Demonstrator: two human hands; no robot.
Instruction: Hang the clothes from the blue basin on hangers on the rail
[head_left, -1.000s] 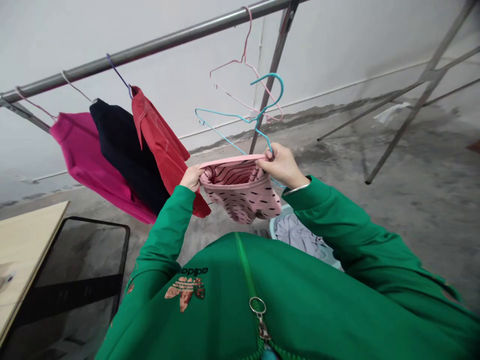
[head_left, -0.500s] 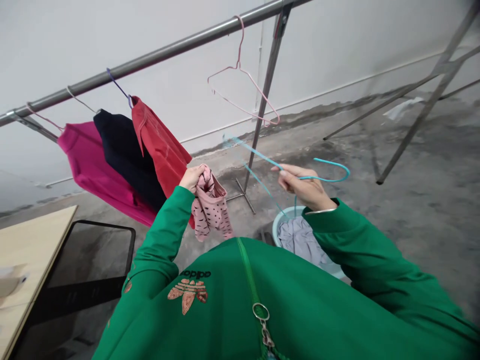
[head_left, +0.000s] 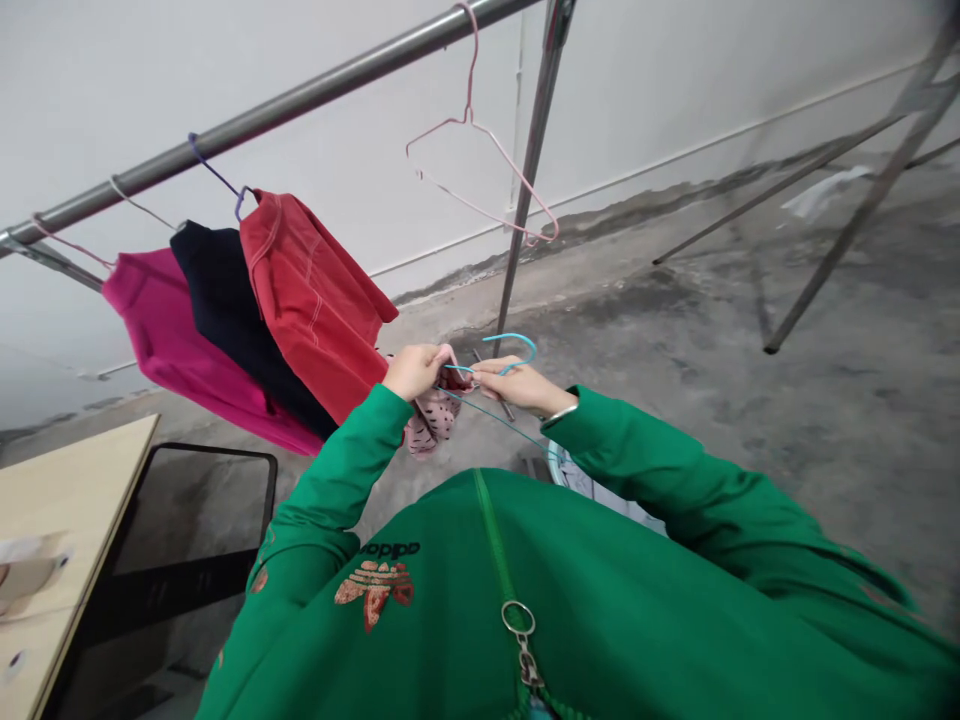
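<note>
My left hand (head_left: pixel 414 372) is closed on a small pink garment (head_left: pixel 433 420) with black dashes, which hangs below it; its kind is hard to make out. Close beside it, my right hand (head_left: pixel 521 386) pinches a blue wire clothes hanger (head_left: pixel 531 350) near the base of its hook. One end of the hanger reaches into the garment's opening by my left fingers, and its lower bar slants down to the right under my right hand. Part of the garment is hidden behind my left hand and sleeve.
A metal rail (head_left: pixel 300 100) carries a magenta top (head_left: pixel 172 330), a dark top (head_left: pixel 225 310), a red shirt (head_left: pixel 315 300) and a bare pink hanger (head_left: pixel 480 122). A basin (head_left: pixel 555 465) with grey cloth stands below my right arm. At left is a wooden table (head_left: pixel 75 500).
My right hand has moved left with the blue hanger, bringing its end to the pink garment's opening. My left hand has shifted slightly right and down with the garment.
</note>
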